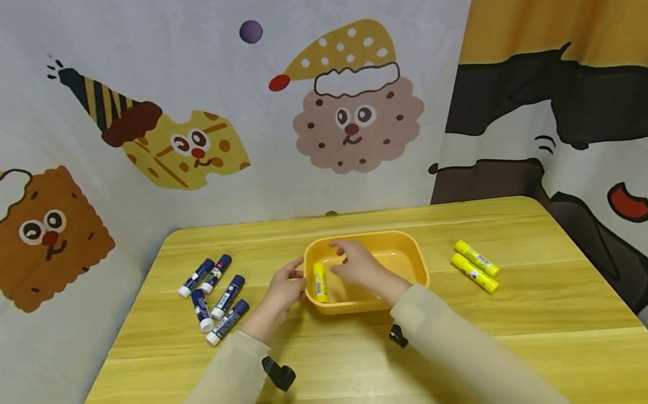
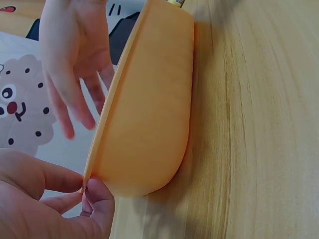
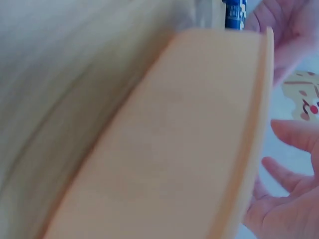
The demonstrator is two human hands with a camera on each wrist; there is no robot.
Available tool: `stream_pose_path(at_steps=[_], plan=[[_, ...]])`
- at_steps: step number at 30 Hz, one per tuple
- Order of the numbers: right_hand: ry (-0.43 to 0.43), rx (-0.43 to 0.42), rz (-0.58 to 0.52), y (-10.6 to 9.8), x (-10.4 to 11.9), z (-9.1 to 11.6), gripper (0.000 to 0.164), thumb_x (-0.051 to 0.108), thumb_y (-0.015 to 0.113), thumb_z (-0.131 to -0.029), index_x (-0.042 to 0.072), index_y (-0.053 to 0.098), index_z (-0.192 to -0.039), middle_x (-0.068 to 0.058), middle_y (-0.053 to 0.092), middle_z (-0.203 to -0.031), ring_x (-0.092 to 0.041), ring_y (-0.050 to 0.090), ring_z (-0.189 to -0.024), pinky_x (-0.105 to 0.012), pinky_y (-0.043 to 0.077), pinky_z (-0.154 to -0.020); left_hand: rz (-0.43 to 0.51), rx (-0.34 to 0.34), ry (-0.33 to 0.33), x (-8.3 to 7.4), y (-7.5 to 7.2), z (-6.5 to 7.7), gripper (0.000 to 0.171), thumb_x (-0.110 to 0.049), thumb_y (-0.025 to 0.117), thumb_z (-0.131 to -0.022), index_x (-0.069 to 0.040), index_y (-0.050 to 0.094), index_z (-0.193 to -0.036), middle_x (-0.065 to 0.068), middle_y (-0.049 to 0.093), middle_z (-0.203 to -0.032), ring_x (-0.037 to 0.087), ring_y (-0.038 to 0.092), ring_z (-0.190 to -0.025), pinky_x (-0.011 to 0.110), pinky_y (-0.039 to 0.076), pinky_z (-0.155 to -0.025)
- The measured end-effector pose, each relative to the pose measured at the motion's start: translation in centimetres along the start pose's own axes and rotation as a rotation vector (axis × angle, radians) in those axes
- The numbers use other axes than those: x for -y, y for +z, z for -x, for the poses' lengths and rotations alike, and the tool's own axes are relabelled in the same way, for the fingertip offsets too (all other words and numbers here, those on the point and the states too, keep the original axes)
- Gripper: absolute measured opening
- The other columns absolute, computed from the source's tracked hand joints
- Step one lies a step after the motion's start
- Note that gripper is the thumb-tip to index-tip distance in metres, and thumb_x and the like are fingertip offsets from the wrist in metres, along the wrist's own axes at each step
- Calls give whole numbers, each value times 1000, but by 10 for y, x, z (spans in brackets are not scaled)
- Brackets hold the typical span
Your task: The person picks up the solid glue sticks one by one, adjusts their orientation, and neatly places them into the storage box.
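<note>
An orange plastic basket [image 1: 398,301] stands on the wooden table with one yellow glue stick [image 1: 321,283] lying along its left side. My left hand [image 1: 286,289] pinches the basket's left rim between thumb and fingers, plain in the left wrist view, where the hand [image 2: 55,199] grips the edge. Over the inside of the basket, just right of that glue stick, hovers my right hand [image 1: 361,268]. Its fingers are spread and hold nothing; in the right wrist view the hand [image 3: 294,194] shows loosely bent fingers beyond the rim.
Several dark blue glue sticks [image 1: 228,297] with white ends lie in a loose group on the table's left. To the right of the basket, two yellow glue sticks [image 1: 477,258] lie side by side. A printed cloth [image 1: 276,201] hangs behind the table's far edge.
</note>
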State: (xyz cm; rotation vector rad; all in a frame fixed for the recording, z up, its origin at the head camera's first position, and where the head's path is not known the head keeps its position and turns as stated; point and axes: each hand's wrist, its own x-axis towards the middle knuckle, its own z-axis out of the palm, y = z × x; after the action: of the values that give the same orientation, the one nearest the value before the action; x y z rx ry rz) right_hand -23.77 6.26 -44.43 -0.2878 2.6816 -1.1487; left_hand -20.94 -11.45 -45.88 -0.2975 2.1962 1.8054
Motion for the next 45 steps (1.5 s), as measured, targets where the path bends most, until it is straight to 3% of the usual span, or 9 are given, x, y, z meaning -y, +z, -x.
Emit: stream_pose_path(at_steps=[5,10,15,20,31,40,45], plan=[[-136,-38,51,-21,-8,12,54,14,66,-89,13,46,-139,-15,49,-126,-34,53,-111,-44,48,-91,1,-9,3,1,-2,-2,60,6,48,-88,-12,40,-144,14,47,-113,13,46,-72,32,46,-70],[-245,-96,164,-41,-20,24,53,18,65,-90,14,46,-139,-13,48,-130,-34,48,-118,-46,45,-95,11,-8,1,2,-2,-3,58,6,48,-89,-12,41,-144,14,47,-112,12,46,-72,30,46,-69],[-317,-164,266,-62,-41,34,52,17,64,-91,14,46,-139,-14,45,-135,-34,42,-123,-51,41,-98,11,-18,-8,1,-1,-1,58,5,49,-89,-13,42,-143,12,47,-110,12,46,-73,30,46,-70],[-354,-222,274,-86,-71,41,52,14,63,-91,11,45,-140,-17,40,-140,-37,37,-127,-56,36,-101,6,-17,-1,0,0,0,57,5,48,-89,-12,42,-143,13,47,-110,12,46,-72,30,46,-68],[-179,-283,253,-131,-147,57,57,16,58,-94,8,35,-146,-26,28,-145,-51,23,-132,-68,24,-100,14,-10,-6,3,1,-2,58,6,48,-88,-12,42,-143,11,47,-108,13,46,-71,30,46,-68],[-15,-203,240,-149,-190,69,61,32,48,-99,11,24,-150,-31,21,-146,-57,17,-131,-71,23,-98,1,-10,-3,1,1,-2,58,5,47,-89,-13,41,-144,11,47,-109,12,45,-70,32,46,-71],[38,-164,256,-154,-203,73,57,26,45,-100,9,24,-150,-35,24,-142,-59,20,-126,-71,24,-96,3,-11,-1,1,1,-1,58,6,48,-89,-13,41,-144,12,47,-109,12,46,-70,34,46,-71]])
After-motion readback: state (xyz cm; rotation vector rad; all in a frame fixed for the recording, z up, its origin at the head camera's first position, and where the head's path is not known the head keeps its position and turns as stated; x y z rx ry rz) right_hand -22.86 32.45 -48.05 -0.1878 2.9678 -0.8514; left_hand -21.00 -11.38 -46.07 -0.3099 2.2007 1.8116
